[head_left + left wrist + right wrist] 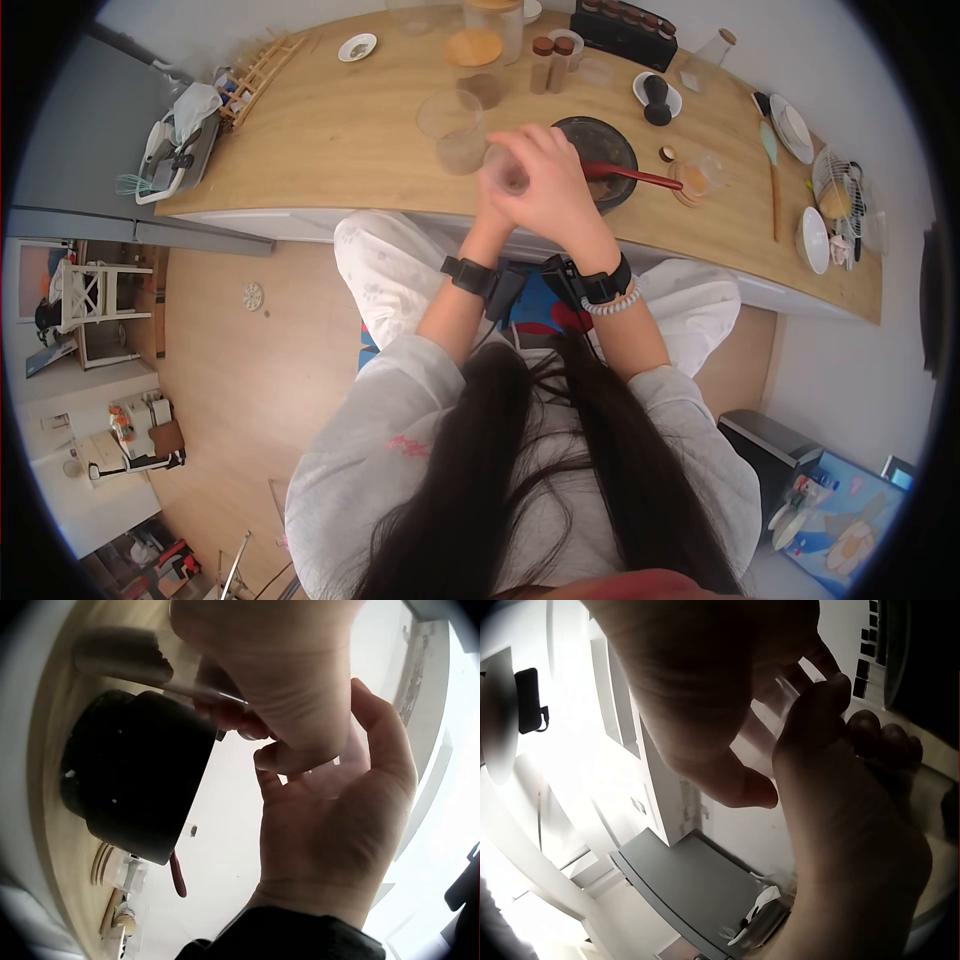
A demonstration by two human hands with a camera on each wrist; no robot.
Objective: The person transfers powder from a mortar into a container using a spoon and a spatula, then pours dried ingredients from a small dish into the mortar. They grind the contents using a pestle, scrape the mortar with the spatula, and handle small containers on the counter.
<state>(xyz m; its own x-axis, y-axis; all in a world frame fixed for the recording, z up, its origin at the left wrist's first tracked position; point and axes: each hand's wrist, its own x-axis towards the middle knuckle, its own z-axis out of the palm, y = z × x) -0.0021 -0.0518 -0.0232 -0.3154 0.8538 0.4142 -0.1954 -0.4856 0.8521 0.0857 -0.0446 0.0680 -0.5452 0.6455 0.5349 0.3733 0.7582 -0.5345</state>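
Observation:
A clear cylindrical container (124, 656) with dark brown contents stands upright between my two hands, over the front of the counter. My left hand (493, 215) is mostly hidden in the head view; in the left wrist view its fingers curl round the container's side. Above it, my right hand (552, 190) grips the clear upper part, thumb and fingers curved around it in the right wrist view. Just beyond the hands on the right sits a dark pan (612, 140), a red-handled utensil (640, 177) resting in it. A clear glass beaker (450, 130) is left of the hands.
Behind the beaker is a wooden-lidded jar (475, 60); nearby stand two capped tubes (550, 65). A dark pestle (656, 100) leans in a white bowl. A small clear dish (700, 175) and a long spatula (771, 180) lie right of the pan. A drying tray (205, 150) occupies the left end.

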